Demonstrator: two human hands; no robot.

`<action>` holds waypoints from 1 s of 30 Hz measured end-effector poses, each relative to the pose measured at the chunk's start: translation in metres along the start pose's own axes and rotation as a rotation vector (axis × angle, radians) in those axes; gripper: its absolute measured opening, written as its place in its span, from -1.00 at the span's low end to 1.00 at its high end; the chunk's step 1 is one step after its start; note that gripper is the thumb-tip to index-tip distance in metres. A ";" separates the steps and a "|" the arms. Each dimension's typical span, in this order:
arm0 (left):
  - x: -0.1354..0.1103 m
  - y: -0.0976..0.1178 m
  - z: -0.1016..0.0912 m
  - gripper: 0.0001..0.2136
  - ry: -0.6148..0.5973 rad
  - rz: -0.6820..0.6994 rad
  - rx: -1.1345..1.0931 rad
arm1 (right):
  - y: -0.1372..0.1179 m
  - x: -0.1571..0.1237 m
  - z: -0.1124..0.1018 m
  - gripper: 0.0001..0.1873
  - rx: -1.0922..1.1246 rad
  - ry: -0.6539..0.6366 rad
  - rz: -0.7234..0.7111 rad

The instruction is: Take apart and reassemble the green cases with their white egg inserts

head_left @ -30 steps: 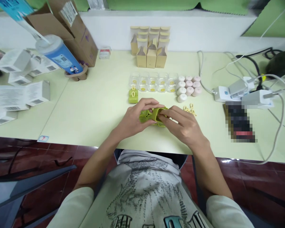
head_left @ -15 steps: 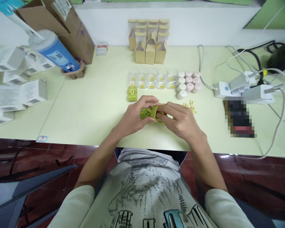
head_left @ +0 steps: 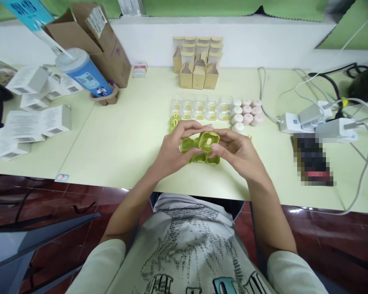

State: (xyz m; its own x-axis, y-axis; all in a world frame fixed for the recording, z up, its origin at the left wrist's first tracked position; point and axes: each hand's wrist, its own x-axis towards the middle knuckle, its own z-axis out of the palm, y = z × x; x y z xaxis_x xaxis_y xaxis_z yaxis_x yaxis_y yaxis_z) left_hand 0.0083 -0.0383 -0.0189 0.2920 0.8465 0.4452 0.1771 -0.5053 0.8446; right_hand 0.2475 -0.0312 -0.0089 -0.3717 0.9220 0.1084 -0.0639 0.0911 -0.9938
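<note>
Both hands hold one green square cap (head_left: 205,146), its hollow side tilted up to the camera with a pale piece showing inside. My left hand (head_left: 177,150) grips its left edge between thumb and fingers. My right hand (head_left: 234,150) pinches the right edge, thumb at the front. Beneath lie several more green caps (head_left: 214,159), hollow side up on the table. Behind my left fingers stands another green cap (head_left: 174,122) with a pale yellow loop on top. More loops, by my right knuckles, are mostly hidden.
Rows of clear cups (head_left: 201,108) stand beyond my hands, beside white and pink round pieces (head_left: 247,110). Open cardboard boxes (head_left: 199,75) stand by the wall. A power strip (head_left: 290,123), cables and a blurred dark object (head_left: 313,159) lie right; white boxes (head_left: 30,126) lie left.
The held green cap has turned so its hollow faces the camera. My right fingers have come out of it and now hold its edge. The camera view has shifted slightly.
</note>
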 end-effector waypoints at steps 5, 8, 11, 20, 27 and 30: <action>-0.001 0.000 0.005 -0.49 -0.015 0.017 0.010 | 0.002 0.001 0.007 -0.43 0.145 -0.014 0.080; -0.001 0.000 0.003 -0.49 -0.029 0.008 0.012 | 0.005 0.002 0.009 -0.42 0.167 -0.005 0.072; -0.002 0.001 0.003 -0.51 -0.044 0.009 0.012 | 0.010 0.005 0.010 -0.41 0.186 0.012 0.037; 0.004 0.004 0.010 -0.47 0.133 -0.118 -0.018 | 0.002 0.005 0.012 -0.31 0.218 0.057 0.072; 0.010 0.005 0.021 -0.43 -0.114 -0.336 -0.378 | 0.004 0.005 0.013 -0.37 0.223 -0.039 0.059; 0.011 0.002 0.019 -0.42 -0.054 -0.323 -0.379 | 0.005 0.004 0.009 -0.48 0.193 -0.012 0.052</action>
State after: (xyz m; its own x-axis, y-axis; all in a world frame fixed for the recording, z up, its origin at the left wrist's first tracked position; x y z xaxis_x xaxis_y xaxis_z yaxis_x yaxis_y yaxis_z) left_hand 0.0296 -0.0325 -0.0181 0.3290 0.9345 0.1359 -0.0847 -0.1141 0.9898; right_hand 0.2377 -0.0299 -0.0132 -0.3896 0.9191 0.0584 -0.2199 -0.0313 -0.9750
